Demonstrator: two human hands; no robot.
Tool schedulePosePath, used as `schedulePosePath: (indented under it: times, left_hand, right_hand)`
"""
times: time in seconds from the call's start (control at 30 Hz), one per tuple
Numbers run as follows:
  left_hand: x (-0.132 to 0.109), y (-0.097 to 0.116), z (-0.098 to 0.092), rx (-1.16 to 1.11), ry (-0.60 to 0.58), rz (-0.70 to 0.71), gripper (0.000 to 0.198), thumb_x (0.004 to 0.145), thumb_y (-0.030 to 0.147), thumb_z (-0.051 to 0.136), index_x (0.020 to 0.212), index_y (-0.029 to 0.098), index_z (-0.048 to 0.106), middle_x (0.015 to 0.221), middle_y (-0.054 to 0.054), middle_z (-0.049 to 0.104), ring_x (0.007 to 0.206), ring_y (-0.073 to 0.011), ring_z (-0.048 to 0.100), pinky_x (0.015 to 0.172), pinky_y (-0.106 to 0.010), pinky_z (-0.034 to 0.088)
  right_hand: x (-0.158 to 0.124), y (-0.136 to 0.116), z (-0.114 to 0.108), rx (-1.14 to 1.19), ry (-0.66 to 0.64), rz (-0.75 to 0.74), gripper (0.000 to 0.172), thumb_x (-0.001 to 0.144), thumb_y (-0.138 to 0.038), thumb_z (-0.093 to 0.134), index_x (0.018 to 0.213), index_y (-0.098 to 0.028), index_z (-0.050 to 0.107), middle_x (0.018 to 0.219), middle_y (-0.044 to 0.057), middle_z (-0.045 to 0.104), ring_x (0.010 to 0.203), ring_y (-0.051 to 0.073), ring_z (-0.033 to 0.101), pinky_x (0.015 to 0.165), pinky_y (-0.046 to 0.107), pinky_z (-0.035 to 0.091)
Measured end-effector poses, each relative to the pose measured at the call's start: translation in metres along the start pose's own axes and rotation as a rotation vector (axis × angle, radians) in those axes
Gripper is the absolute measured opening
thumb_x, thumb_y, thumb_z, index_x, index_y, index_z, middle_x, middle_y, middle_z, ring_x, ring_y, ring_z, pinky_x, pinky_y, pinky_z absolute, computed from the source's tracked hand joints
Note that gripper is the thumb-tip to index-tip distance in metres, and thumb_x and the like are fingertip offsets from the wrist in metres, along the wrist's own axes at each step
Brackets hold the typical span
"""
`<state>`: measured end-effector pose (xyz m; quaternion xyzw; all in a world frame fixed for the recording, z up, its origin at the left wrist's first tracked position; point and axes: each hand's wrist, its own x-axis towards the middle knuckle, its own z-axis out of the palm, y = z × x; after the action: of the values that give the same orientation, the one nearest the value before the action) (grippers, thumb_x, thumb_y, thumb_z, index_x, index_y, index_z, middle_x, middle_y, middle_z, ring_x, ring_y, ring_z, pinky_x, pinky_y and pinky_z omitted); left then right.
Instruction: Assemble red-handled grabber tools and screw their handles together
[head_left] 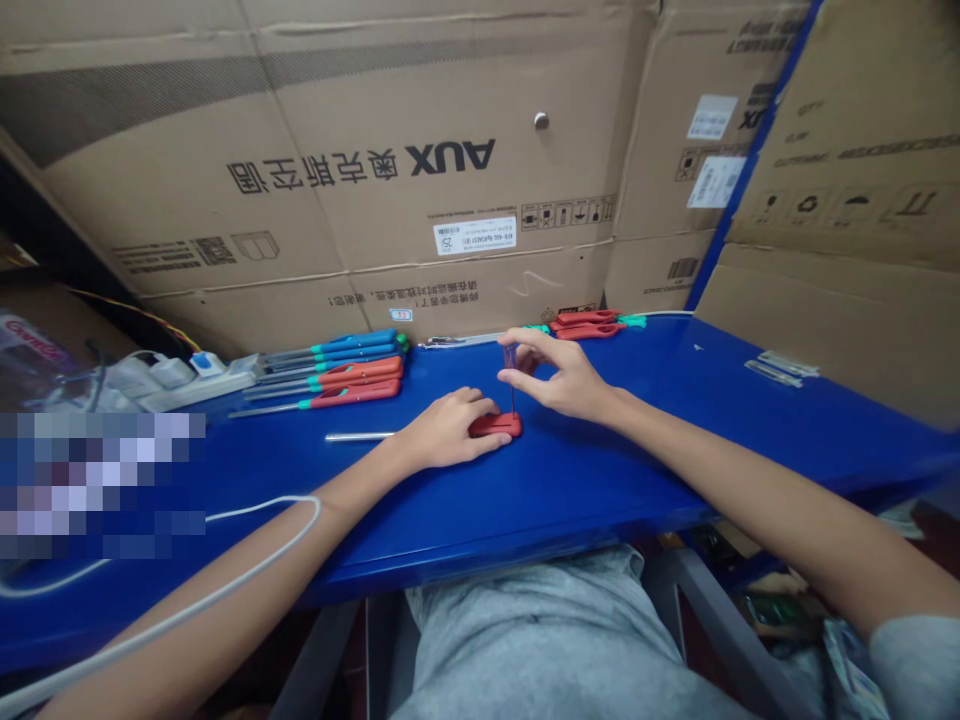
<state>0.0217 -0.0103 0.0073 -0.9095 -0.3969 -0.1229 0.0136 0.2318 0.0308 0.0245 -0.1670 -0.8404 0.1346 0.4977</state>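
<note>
A red long-nosed lighter [496, 426] lies flat on the blue table, its metal tube pointing left. My left hand [448, 430] rests over the lighter's body with the fingers wrapped round it and hides its middle. In my right hand [562, 378] is a small screwdriver [511, 356] with a see-through purplish handle, pinched between thumb and fingers. It stands upright, its thin shaft reaching down to the right end of the red body. Whether the tip sits in a screw is too small to tell.
Several blue and red lighters [352, 370] lie in a row at the left, beside a white power strip [232, 382]. More red lighters [587, 324] are at the back, against a cardboard wall [360, 120]. A white cable [255, 565] crosses my left forearm. Thin clear strips [784, 368] lie right.
</note>
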Motion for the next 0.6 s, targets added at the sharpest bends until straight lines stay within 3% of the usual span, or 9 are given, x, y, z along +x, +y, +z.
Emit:
schedulePosePath:
  times: [0.6]
  left_hand:
    - [0.0014,0.0008,-0.0011,0.011,-0.005,0.004,0.044,0.092,0.054,0.05,0.106,0.015,0.065,0.09,-0.008,0.061,0.085,-0.0228,0.057,0.077,-0.034,0.045]
  right_hand:
    - [-0.0011,-0.0021,0.0023,-0.023,0.008,-0.005,0.037,0.088,-0.023,0.059,0.124,-0.022,0.055,0.087,0.002,0.066,0.068,0.012,0.062,0.067,0.028,0.056]
